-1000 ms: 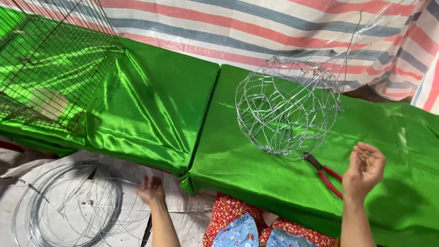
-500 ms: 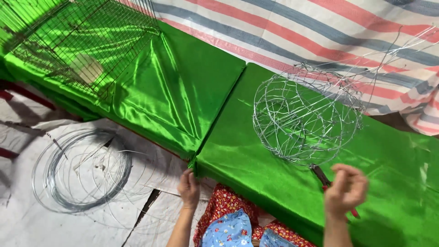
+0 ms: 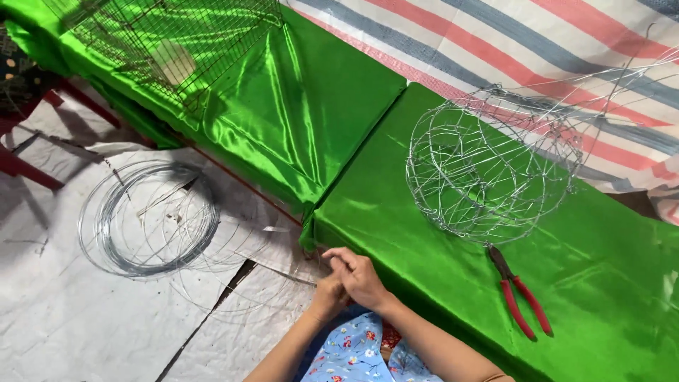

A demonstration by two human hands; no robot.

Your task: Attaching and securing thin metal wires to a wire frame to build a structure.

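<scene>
Pinching a thin wire strand (image 3: 283, 274), barely visible, between both hands at the table's near corner: right hand (image 3: 361, 277) lying over left hand (image 3: 327, 296), fingers curled tight, likely for grip while drawing it off the wire coil (image 3: 150, 216) lying flat on the white floor sheet (image 3: 71, 318). Sitting just beside, on green satin cloth (image 3: 424, 240): round wire-mesh basket (image 3: 491, 166), red-handled pliers (image 3: 520, 290) within reach. Showing no packages, labels or signs.
</scene>
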